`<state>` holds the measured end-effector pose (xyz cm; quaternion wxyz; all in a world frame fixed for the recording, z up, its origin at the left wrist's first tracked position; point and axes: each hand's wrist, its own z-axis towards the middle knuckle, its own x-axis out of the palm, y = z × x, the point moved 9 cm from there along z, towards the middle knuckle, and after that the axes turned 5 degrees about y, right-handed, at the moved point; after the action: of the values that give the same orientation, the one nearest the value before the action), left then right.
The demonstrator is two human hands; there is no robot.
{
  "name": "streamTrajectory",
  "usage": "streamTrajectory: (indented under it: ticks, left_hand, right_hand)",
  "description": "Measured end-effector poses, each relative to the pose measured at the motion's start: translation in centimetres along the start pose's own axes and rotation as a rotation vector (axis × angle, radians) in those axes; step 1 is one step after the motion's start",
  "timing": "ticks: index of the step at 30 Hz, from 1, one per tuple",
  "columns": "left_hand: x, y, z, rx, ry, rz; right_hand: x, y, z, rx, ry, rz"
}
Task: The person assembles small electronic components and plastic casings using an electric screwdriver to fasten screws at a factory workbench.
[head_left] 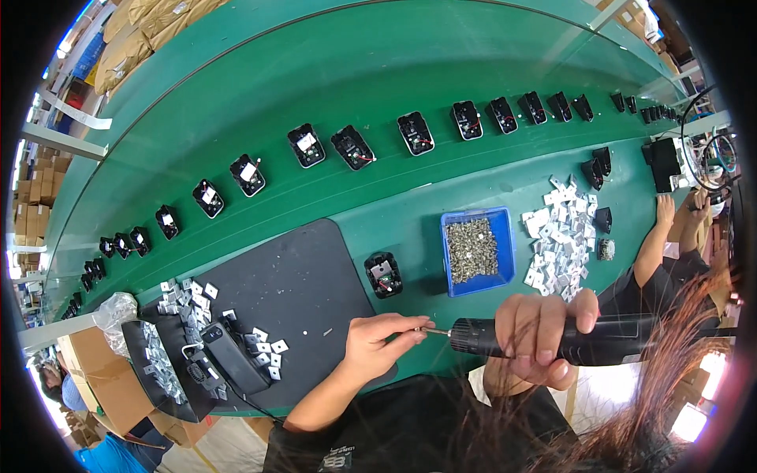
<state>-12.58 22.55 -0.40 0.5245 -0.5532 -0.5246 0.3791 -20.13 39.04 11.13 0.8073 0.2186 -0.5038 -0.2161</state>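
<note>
While clutching the driver (619, 341) in a curled right hand (542, 335), pinching a tiny metal piece (421, 329) at the bit (438, 332) with thumb and forefinger of the left hand (375, 344), nearside of the blue bin (507, 251)!

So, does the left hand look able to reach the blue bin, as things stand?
Probably yes. The blue bin stands ahead and to the right, and nothing visible blocks the left hand. But that hand pinches at the tip of the black screwdriver, so it may need to let go.
</note>
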Motion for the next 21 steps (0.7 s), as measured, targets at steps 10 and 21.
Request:
streamTrajectory:
  ticks: [10,21]
  left_hand:
    - [0.5,-1.5,0.1,0.175,0.007,-0.031]
    - [-2.0,-4.2,0.8,0.481,-0.070,0.723]
  right_hand:
    - [0.5,-0.4,0.2,0.055,0.066,0.025]
    - [-1.5,-3.4,-0.3,0.102,-0.021,-0.069]
